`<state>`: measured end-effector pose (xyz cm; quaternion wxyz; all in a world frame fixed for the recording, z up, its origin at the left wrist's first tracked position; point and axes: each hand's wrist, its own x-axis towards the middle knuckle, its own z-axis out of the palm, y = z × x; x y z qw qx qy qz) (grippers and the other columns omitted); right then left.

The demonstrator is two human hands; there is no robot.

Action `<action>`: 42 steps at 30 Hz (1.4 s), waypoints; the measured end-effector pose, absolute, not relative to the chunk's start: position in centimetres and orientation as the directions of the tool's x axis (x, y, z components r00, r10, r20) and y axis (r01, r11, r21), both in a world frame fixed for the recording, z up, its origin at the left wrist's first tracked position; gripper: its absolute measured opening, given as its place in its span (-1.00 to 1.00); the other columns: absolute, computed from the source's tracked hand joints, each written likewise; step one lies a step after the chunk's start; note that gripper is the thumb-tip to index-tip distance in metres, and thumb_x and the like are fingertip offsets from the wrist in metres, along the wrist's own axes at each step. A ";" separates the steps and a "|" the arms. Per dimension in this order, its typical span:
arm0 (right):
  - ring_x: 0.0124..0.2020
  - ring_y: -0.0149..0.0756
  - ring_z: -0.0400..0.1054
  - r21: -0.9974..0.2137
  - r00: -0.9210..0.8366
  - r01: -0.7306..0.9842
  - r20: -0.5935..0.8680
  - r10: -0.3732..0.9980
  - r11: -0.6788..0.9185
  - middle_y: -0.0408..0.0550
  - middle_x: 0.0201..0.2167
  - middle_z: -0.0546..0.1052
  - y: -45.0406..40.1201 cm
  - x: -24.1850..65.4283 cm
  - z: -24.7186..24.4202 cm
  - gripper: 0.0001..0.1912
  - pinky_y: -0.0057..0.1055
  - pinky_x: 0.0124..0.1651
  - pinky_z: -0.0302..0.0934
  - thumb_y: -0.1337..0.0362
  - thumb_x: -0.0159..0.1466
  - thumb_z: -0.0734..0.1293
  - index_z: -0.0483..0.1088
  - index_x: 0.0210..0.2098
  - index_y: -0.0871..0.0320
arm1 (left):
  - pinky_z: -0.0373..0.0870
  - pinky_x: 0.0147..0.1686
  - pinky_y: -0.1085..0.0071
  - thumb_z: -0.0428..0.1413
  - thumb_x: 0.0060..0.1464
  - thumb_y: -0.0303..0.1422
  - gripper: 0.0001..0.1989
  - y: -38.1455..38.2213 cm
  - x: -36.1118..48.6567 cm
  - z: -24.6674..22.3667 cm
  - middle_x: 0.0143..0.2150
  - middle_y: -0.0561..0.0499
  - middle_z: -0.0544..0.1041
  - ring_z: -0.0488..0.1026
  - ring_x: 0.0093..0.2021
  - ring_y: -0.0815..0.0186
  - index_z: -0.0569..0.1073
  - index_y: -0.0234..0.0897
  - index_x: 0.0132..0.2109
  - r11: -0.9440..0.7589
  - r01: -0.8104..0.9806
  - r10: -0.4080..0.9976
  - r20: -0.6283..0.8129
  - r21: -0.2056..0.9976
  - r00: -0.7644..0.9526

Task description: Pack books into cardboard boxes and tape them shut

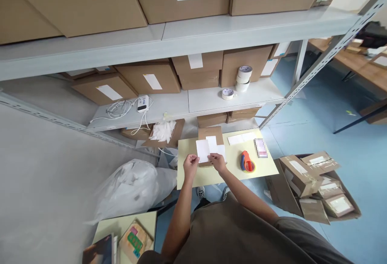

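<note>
The left hand [190,166] has its thumb and fingertips closed on the near left corner of a white sheet [202,150], and the right hand [218,163] appears to pinch the near right corner, so the sheet is held over the cardboard box [219,131] on the yellow table [186,175]. An even, light pull at both corners should keep the sheet smooth, and lining its edges up with the box's should keep it straight; the tape dispenser [247,162] lies to the right, with tape rolls [242,82] on the shelf [208,98] beyond.
</note>
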<state>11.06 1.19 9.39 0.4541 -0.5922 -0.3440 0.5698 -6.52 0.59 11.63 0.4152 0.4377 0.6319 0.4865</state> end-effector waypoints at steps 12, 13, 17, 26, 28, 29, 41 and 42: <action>-0.44 -0.22 0.38 -0.856 0.303 0.401 -0.211 0.929 -0.325 -0.29 -0.54 0.44 0.3 9.2 4.4 -0.78 -0.39 -0.30 0.16 0.28 0.09 0.39 0.24 -0.34 -0.01 | 0.50 -0.13 0.36 0.21 0.02 -0.45 -0.91 1.7 -7.1 5.7 -0.34 0.00 0.64 0.62 -0.25 0.23 0.44 -0.18 -0.36 0.300 0.397 0.945 -0.211 0.868 -0.251; -0.44 -0.21 0.38 -0.844 0.302 0.423 -0.211 0.930 -0.329 -0.28 -0.53 0.45 0.4 9.1 4.3 -0.78 -0.39 -0.31 0.15 0.29 0.10 0.39 0.23 -0.35 -0.01 | 0.49 -0.13 0.36 0.21 0.01 -0.46 -0.91 1.9 -7.1 5.5 -0.33 -0.01 0.65 0.62 -0.25 0.23 0.45 -0.18 -0.36 0.307 0.409 0.944 -0.219 0.859 -0.247; -0.41 -0.21 0.42 -0.820 0.315 0.458 -0.210 0.925 -0.342 -0.25 -0.49 0.50 0.5 8.8 4.0 -0.78 -0.40 -0.30 0.16 0.28 0.11 0.38 0.21 -0.36 -0.01 | 0.47 -0.15 0.37 0.20 0.02 -0.47 -0.91 2.3 -7.4 4.4 -0.34 0.00 0.65 0.61 -0.27 0.24 0.45 -0.19 -0.35 0.300 0.422 0.950 -0.227 0.856 -0.215; -0.47 -0.23 0.37 -0.835 0.336 0.449 -0.171 0.926 -0.317 -0.29 -0.56 0.45 0.0 8.8 3.3 -0.78 -0.39 -0.31 0.16 0.28 0.08 0.36 0.20 -0.38 -0.02 | 0.43 -0.21 0.42 0.15 0.06 -0.44 -0.94 1.7 -7.6 2.9 -0.36 0.04 0.62 0.57 -0.30 0.27 0.46 -0.17 -0.34 0.236 0.383 0.970 -0.192 0.893 -0.149; -0.48 -0.23 0.36 -0.833 0.339 0.446 -0.180 0.923 -0.326 -0.30 -0.57 0.44 0.0 8.8 3.2 -0.78 -0.39 -0.31 0.16 0.27 0.08 0.37 0.20 -0.37 -0.02 | 0.43 -0.20 0.41 0.14 0.07 -0.43 -0.94 1.7 -7.6 2.7 -0.36 0.04 0.62 0.57 -0.31 0.28 0.46 -0.17 -0.35 0.234 0.381 0.971 -0.193 0.895 -0.143; -0.48 -0.23 0.36 -0.831 0.341 0.446 -0.186 0.921 -0.333 -0.30 -0.57 0.44 0.1 8.8 3.2 -0.77 -0.39 -0.30 0.16 0.28 0.07 0.37 0.20 -0.37 -0.02 | 0.43 -0.19 0.41 0.14 0.08 -0.43 -0.94 1.7 -7.6 2.7 -0.36 0.04 0.62 0.57 -0.31 0.28 0.46 -0.17 -0.35 0.232 0.381 0.971 -0.193 0.895 -0.139; -0.47 -0.26 0.34 -0.793 0.335 0.489 -0.215 0.917 -0.364 -0.31 -0.56 0.40 0.3 8.8 3.7 -0.74 -0.41 -0.31 0.14 0.33 0.05 0.38 0.19 -0.39 -0.01 | 0.40 -0.19 0.42 0.16 0.09 -0.44 -0.94 1.5 -7.5 2.9 -0.33 0.03 0.65 0.58 -0.27 0.27 0.49 -0.18 -0.31 0.224 0.450 0.975 -0.194 0.864 -0.113; -0.47 -0.26 0.34 -0.791 0.333 0.491 -0.216 0.918 -0.365 -0.32 -0.56 0.40 0.3 8.8 3.8 -0.74 -0.41 -0.32 0.13 0.34 0.05 0.38 0.19 -0.39 -0.01 | 0.39 -0.19 0.42 0.16 0.10 -0.44 -0.94 1.5 -7.4 3.0 -0.32 0.03 0.65 0.59 -0.27 0.27 0.49 -0.18 -0.31 0.226 0.458 0.974 -0.197 0.860 -0.111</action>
